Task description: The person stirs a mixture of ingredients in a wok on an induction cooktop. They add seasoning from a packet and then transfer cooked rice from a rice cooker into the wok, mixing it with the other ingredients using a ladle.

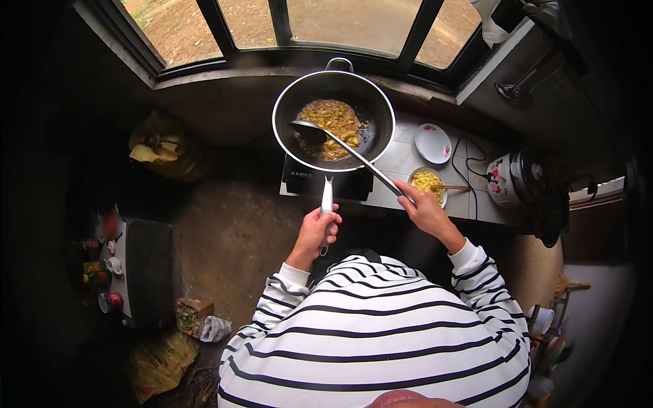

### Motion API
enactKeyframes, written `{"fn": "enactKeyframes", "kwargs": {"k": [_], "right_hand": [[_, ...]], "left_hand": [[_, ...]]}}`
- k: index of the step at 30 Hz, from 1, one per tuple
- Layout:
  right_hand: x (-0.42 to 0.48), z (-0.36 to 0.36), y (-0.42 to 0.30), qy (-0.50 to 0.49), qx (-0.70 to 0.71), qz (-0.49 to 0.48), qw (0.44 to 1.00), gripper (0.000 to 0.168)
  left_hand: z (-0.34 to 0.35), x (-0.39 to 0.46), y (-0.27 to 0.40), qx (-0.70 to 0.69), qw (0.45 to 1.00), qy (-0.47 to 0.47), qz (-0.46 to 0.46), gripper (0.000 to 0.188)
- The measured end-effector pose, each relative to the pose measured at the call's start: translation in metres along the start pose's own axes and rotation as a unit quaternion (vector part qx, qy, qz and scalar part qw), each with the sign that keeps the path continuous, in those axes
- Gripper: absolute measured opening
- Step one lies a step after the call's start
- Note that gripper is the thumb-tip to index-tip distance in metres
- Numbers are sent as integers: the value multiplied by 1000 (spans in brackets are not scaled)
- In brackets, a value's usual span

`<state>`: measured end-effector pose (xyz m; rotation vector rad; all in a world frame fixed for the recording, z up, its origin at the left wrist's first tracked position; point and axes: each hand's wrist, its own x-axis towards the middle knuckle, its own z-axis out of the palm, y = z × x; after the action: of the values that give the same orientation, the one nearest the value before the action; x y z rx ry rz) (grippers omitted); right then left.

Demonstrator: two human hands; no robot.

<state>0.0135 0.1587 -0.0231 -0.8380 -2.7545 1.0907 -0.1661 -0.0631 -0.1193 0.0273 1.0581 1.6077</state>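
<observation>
A deep dark wok with a bright rim rests on a black cooktop below the window. Its long metal handle points towards me, and my left hand is closed around it. My right hand grips the black shaft end of a ladle. The ladle's dark bowl sits at the left side of the wok, touching the yellow-brown chopped food spread over the bottom. Right of the wok, close to my right hand, a bowl of scrambled egg holds a pair of chopsticks.
A white plate lies on the tiled counter. Beyond it are a power cord and a floral rice cooker. At left stand a side table with jars and bottles, a tied sack and a box of vegetables.
</observation>
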Motion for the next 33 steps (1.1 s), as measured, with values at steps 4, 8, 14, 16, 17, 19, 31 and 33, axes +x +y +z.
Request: {"fn": "enactKeyframes", "kwargs": {"k": [4,8,14,16,17,19,31,33], "right_hand": [[9,2,25,94,3,-13,996,40],[35,-17,40,164,-23,-40,985,40],[87,-17,28,116,-42,4,992,40],[89,-14,13,68,-61,14,996,41],[87,-14,12,61,-81,-16,995,41],[78,-17,17,45,-121,-76,989,42],[59,-78,38,116,-319,-38,940,40],[73,-66,40,126,-284,-41,950,40]], "left_hand": [[-2,0,-1,3,1000,-1,2,30],[0,0,0,-3,1000,-10,7,31],[0,0,2,11,1000,-6,2,32],[1,-1,2,12,1000,-2,2,33],[1,-1,3,11,1000,-2,3,32],[3,-2,4,8,1000,-4,5,31],[0,0,2,13,1000,4,4,32],[0,1,1,10,1000,0,5,32]]}}
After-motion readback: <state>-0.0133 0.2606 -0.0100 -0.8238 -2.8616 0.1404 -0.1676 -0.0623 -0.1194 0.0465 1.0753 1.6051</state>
